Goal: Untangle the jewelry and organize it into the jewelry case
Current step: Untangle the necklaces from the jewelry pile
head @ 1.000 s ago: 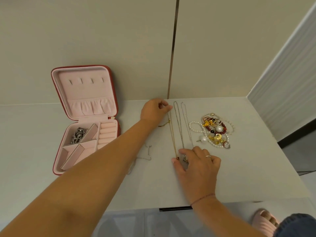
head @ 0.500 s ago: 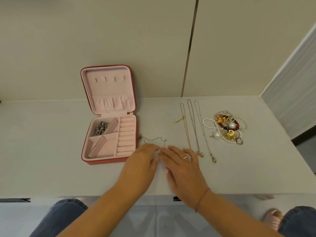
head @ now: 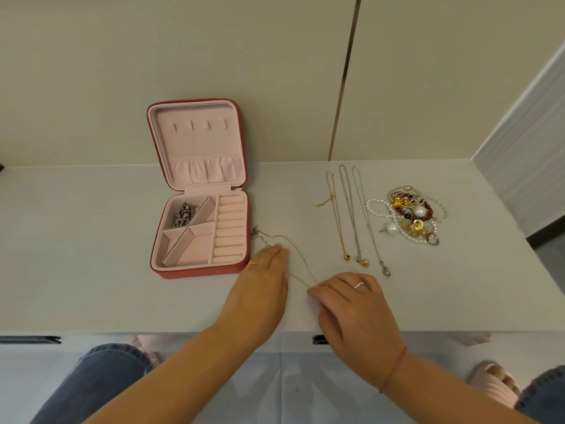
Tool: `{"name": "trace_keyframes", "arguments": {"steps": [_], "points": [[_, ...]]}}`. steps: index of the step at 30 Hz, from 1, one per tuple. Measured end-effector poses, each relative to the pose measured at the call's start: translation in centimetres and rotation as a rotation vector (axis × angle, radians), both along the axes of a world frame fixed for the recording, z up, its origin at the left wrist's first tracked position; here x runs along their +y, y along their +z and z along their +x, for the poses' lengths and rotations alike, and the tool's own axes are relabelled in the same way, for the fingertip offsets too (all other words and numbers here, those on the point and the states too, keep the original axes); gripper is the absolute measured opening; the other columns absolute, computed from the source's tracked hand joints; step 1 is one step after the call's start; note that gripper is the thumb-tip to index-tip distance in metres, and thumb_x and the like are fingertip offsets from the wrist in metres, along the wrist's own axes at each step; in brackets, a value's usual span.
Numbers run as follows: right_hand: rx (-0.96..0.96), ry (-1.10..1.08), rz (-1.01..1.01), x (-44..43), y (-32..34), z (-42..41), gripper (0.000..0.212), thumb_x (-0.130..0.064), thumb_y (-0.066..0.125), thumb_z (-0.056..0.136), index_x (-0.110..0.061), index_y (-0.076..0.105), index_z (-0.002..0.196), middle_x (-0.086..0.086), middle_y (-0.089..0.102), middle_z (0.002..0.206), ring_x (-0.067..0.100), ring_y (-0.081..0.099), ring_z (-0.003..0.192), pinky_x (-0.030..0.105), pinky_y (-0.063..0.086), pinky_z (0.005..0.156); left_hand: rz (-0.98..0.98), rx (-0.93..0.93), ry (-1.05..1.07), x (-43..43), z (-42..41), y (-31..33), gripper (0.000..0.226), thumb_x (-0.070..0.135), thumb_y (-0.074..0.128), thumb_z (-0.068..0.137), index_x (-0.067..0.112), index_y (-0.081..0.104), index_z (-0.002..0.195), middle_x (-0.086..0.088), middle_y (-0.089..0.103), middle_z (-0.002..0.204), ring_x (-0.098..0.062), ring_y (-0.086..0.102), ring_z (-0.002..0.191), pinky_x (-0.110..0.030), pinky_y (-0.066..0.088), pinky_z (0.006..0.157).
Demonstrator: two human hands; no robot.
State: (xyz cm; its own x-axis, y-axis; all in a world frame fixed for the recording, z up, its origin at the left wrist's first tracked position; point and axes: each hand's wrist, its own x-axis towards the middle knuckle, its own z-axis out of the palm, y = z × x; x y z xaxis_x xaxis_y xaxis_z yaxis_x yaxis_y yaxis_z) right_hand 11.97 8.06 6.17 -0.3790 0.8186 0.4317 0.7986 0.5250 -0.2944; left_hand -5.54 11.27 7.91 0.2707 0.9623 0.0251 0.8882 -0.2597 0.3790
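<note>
The red jewelry case [head: 198, 272] lies open with its pink lining showing, and a chunky silver piece [head: 183, 214] sits in its back left compartment. Just right of the case, a thin silver chain [head: 293, 249] lies loosely on the table. My left hand [head: 263, 286] rests flat with straight fingers on the chain's middle. My right hand [head: 351, 304] has curled fingers and pinches the chain's near end. Three necklaces [head: 351, 215] lie straight side by side further right. Beyond them is a tangled pile [head: 409, 215] of pearls, red beads and gold pieces.
The white table [head: 91, 255] ends in a front edge close behind my wrists. A beige wall stands right behind the case. A ribbed white panel [head: 526, 166] borders the table on the right. My knees and pink slippers show below the edge.
My hands left the three straight necklaces and came to the thin chain beside the case. In the last half second they spread apart, the right hand drawing the chain's end rightward.
</note>
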Motion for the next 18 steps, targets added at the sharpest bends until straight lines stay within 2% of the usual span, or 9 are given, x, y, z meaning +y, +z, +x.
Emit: {"name": "trace_keyframes", "arguments": {"steps": [1, 3, 6, 8, 9, 12, 14, 16, 18], "points": [[-0.003, -0.008, 0.006, -0.2, 0.0, 0.3, 0.023, -0.017, 0.048, 0.081, -0.02, 0.069, 0.093, -0.008, 0.065, 0.086, 0.014, 0.057, 0.085, 0.027, 0.036, 0.083, 0.017, 0.004, -0.009, 0.1, -0.1, -0.2, 0.047, 0.019, 0.032, 0.103, 0.012, 0.026, 0.149, -0.003, 0.025, 0.156, -0.015, 0.023, 0.143, -0.011, 0.001, 0.106], [-0.012, -0.04, 0.008, -0.4, -0.1, 1.1, 0.023, -0.019, 0.048, 0.082, -0.019, 0.069, 0.092, -0.007, 0.063, 0.082, 0.017, 0.056, 0.08, 0.027, 0.037, 0.08, 0.026, 0.03, -0.034, 0.3, 0.0, -0.6, 0.044, 0.017, 0.04, 0.096, 0.005, 0.047, 0.138, -0.011, 0.045, 0.144, -0.025, 0.045, 0.133, -0.023, 0.019, 0.109], [-0.029, -0.097, -0.002, -0.5, -0.4, 2.3, 0.024, -0.023, 0.047, 0.083, -0.02, 0.07, 0.09, -0.007, 0.06, 0.078, 0.017, 0.054, 0.077, 0.028, 0.037, 0.077, 0.084, 0.053, -0.092, 1.0, 0.0, -1.8, 0.043, 0.019, 0.043, 0.087, 0.003, 0.061, 0.122, -0.015, 0.062, 0.127, -0.03, 0.061, 0.115, -0.039, 0.037, 0.101], [-0.035, -0.119, -0.019, -0.5, -0.7, 2.9, 0.024, -0.027, 0.047, 0.084, -0.021, 0.07, 0.088, -0.008, 0.059, 0.077, 0.016, 0.053, 0.076, 0.027, 0.035, 0.076, 0.145, 0.017, -0.105, 1.6, 0.0, -1.7, 0.041, 0.002, 0.059, 0.079, 0.001, 0.063, 0.119, -0.016, 0.064, 0.122, -0.032, 0.064, 0.109, -0.042, 0.041, 0.097], [-0.036, -0.122, -0.027, -0.5, -0.8, 3.1, 0.023, -0.029, 0.048, 0.084, -0.022, 0.07, 0.087, -0.008, 0.058, 0.077, 0.016, 0.053, 0.075, 0.026, 0.034, 0.075, 0.163, 0.003, -0.102, 1.9, -0.2, -1.7, 0.048, -0.009, 0.066, 0.07, 0.0, 0.064, 0.117, -0.017, 0.065, 0.12, -0.034, 0.065, 0.106, -0.043, 0.043, 0.095], [-0.006, -0.124, -0.049, -0.3, -1.2, 3.6, 0.022, -0.037, 0.052, 0.082, -0.024, 0.07, 0.087, -0.01, 0.058, 0.077, 0.014, 0.053, 0.076, 0.024, 0.033, 0.075, 0.197, 0.02, -0.084, 3.0, -0.8, -0.8, 0.065, -0.028, 0.067, 0.05, -0.001, 0.067, 0.109, -0.019, 0.067, 0.108, -0.038, 0.067, 0.09, -0.041, 0.054, 0.08], [0.02, -0.125, -0.051, -0.1, -1.4, 3.8, 0.025, -0.043, 0.054, 0.081, -0.025, 0.071, 0.087, -0.011, 0.058, 0.078, 0.011, 0.052, 0.077, 0.023, 0.032, 0.076, 0.261, 0.112, -0.099, 3.9, -1.0, 0.2, 0.064, -0.029, 0.065, 0.042, -0.002, 0.069, 0.1, -0.018, 0.067, 0.095, -0.036, 0.065, 0.078, -0.037, 0.056, 0.067], [0.037, -0.12, -0.04, 0.1, -1.5, 4.0, 0.027, -0.046, 0.054, 0.08, -0.025, 0.071, 0.086, -0.012, 0.058, 0.078, 0.01, 0.05, 0.078, 0.022, 0.031, 0.076, 0.308, 0.283, -0.092, 4.9, -0.9, 1.2, 0.051, -0.021, 0.071, 0.039, 0.002, 0.071, 0.084, -0.014, 0.066, 0.08, -0.033, 0.061, 0.068, -0.035, 0.051, 0.056], [0.037, -0.102, -0.021, -0.1, -1.5, 4.1, 0.029, -0.047, 0.055, 0.08, -0.024, 0.072, 0.086, -0.011, 0.059, 0.078, 0.009, 0.048, 0.08, 0.023, 0.032, 0.077, 0.277, 0.481, -0.041, 5.4, -0.8, 2.0, 0.034, -0.005, 0.08, 0.04, 0.012, 0.068, 0.067, -0.005, 0.062, 0.067, -0.029, 0.06, 0.065, -0.032, 0.043, 0.056]]}}
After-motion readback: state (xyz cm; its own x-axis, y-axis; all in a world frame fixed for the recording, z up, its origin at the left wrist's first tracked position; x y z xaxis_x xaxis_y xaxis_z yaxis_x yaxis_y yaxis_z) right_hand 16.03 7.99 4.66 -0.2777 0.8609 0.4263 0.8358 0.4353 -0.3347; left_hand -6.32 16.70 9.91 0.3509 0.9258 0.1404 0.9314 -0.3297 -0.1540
